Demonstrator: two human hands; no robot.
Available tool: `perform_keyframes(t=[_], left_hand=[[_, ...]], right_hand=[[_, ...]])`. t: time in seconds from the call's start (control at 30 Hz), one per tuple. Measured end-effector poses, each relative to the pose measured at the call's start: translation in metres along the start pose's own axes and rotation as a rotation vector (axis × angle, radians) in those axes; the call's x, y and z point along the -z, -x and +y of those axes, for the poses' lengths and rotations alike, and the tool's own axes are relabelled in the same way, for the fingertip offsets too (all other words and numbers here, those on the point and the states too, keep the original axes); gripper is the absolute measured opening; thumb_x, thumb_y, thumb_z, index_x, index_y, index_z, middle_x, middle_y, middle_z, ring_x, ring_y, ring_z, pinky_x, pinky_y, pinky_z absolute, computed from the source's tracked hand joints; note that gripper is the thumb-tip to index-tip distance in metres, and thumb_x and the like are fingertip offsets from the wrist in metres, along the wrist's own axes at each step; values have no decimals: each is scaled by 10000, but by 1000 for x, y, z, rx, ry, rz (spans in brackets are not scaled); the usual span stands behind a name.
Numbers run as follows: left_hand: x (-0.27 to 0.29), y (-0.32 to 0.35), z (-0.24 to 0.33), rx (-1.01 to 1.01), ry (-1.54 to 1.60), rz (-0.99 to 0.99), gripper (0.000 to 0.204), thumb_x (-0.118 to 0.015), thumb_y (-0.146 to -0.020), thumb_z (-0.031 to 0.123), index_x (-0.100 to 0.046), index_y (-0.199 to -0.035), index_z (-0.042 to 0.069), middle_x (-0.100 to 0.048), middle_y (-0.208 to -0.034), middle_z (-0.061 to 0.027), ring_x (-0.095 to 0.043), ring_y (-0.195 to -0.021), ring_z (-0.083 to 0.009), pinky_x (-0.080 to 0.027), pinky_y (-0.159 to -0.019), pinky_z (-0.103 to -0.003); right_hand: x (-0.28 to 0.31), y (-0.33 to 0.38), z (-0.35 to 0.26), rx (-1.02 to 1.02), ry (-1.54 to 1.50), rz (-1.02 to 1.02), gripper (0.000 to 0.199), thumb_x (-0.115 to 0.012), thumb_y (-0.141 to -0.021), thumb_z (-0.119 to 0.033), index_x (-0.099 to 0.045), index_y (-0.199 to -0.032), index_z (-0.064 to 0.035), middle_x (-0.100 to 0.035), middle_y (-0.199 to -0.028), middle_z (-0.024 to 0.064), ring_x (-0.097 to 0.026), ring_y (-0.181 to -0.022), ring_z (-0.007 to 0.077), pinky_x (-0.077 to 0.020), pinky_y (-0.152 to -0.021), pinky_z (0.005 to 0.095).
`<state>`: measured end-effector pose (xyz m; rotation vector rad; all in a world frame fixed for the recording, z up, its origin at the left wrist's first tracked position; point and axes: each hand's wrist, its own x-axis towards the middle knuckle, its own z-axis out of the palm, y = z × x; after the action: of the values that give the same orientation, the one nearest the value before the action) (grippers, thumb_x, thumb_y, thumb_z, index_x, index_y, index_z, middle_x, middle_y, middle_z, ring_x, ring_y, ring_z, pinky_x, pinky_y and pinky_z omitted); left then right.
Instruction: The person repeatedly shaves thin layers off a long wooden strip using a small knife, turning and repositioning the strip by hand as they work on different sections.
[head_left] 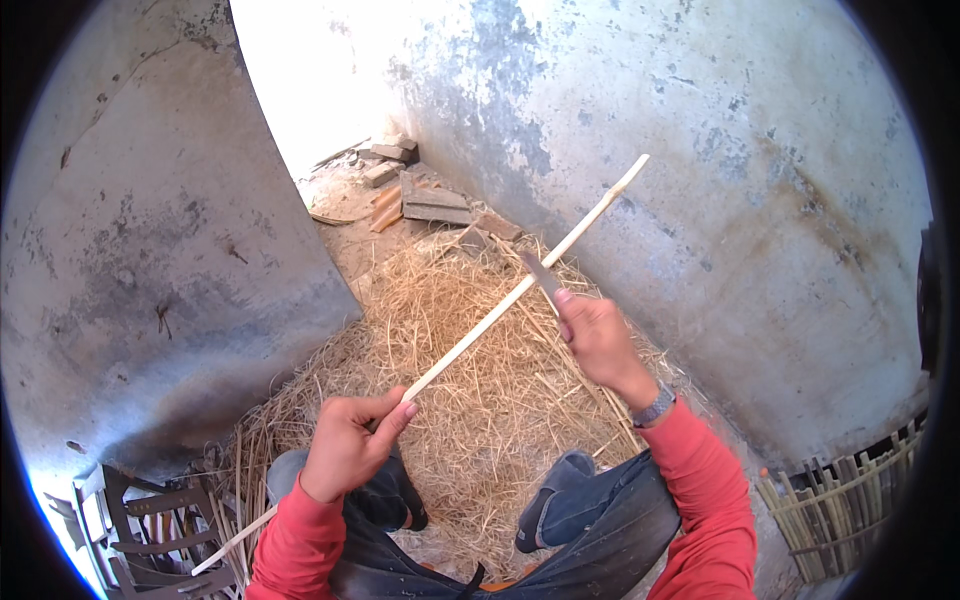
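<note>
A long, pale peeled stick (482,328) slants up from lower left to upper right in front of me. My left hand (352,440) is closed around its lower part, thumb on top; the stick's lower end shows again past my left forearm. My right hand (602,345) grips a knife (541,275) whose short, dark blade lies across the stick, at or against its upper half. The knife's handle is hidden in my fist. Beyond the blade, the far end of the stick stands free, with a small knot near its tip.
Straw-like shavings (430,300) cover the floor between my legs. Bricks and broken tiles (432,203) lie by the bright opening. Plastered walls rise on the left and right. A dark wooden chair (150,530) is at lower left, a woven stick basket (845,510) at lower right.
</note>
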<state>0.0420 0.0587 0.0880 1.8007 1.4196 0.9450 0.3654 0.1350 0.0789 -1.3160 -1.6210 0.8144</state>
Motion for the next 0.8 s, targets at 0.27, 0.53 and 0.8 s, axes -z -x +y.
perform_keyframes(t=[0.27, 0.53, 0.8], left_hand=[[2, 0, -1, 49, 38, -13, 255, -758, -955, 169, -757, -1086, -49, -457, -586, 3, -403, -596, -36, -386, -537, -247], [-4, 1, 4, -4, 37, -14, 282, -771, -943, 186, -755, -1108, -42, -611, -615, -71, -482, -614, -46, -458, -577, -269], [-3, 0, 7, 49, 22, -35, 284, -767, -949, 191, -752, -1104, -47, -556, -596, -41, -454, -599, -45, -435, -557, -264]], right_hand=[[6, -17, -5, 42, 11, 42, 539, -505, -1094, -380, -564, -668, -54, -435, -529, -40, -364, -492, 82, -286, -454, 333], [-2, -15, 5, 102, 40, 141, 562, -467, -1105, -418, -486, -620, -135, -392, -533, -75, -371, -462, 58, -273, -424, 301], [-13, -16, 0, 86, -58, 37, 557, -494, -1099, -394, -527, -642, -77, -414, -529, -44, -345, -489, 83, -267, -454, 327]])
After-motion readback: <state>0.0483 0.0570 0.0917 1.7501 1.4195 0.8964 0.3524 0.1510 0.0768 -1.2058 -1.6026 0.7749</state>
